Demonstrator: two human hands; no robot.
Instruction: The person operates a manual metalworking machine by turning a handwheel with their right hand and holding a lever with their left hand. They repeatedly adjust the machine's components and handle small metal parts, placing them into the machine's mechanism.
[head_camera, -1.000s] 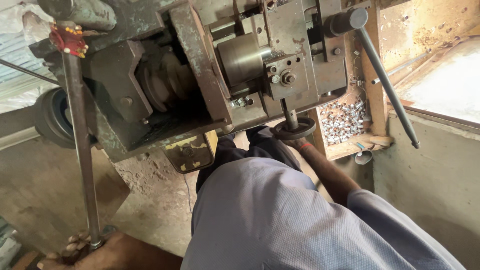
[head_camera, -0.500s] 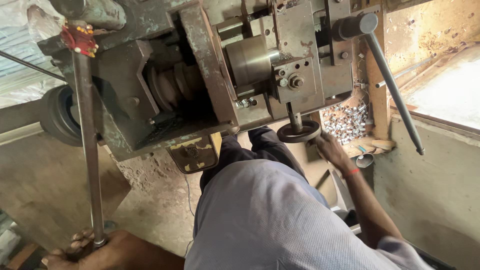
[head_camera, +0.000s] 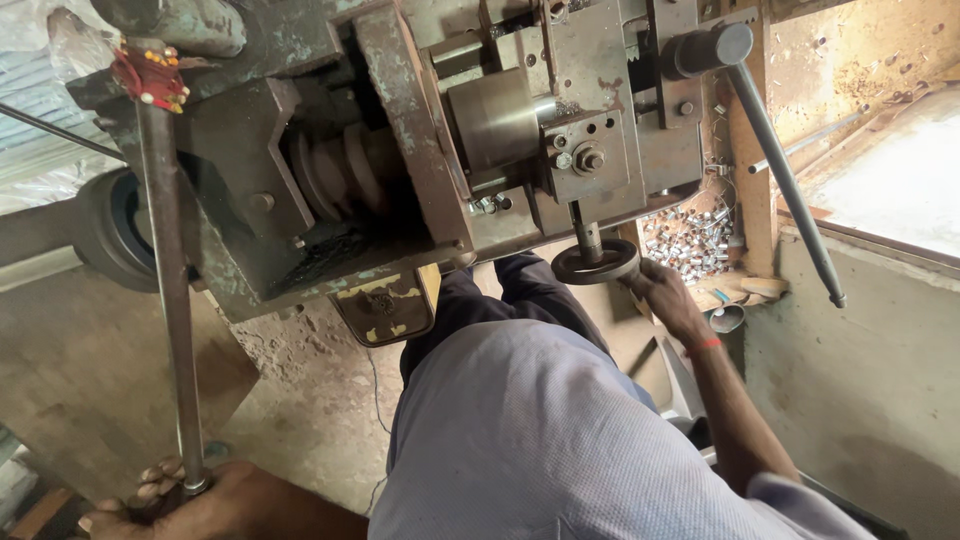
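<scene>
Head view: right hand (head_camera: 665, 297) has its fingers clamped on the small handwheel (head_camera: 597, 265) just left of it. Left hand (head_camera: 185, 500) grips the upright long lever rod (head_camera: 168, 290), near-left.

I note a grey-green, rust-flecked machine (head_camera: 400, 150), dark handwheel (head_camera: 596, 265), red wristband (head_camera: 705, 346), and pale grey-blue shirt (head_camera: 540, 440).

Floor and wooden tray beside the machine.
Bare concrete floor (head_camera: 300, 400), rough and dusty, with crumbled debris (head_camera: 290, 345) near the foot of the machine (head_camera: 400, 150) that stands on it. A thin wire (head_camera: 372, 385) trails across the floor just beside the person's leg. To the right, a wooden tray (head_camera: 745, 200) holds a heap of small shiny metal pieces (head_camera: 685, 235), lying loose and touching one another. A small metal cup (head_camera: 727, 318) sits just below the tray.
</scene>
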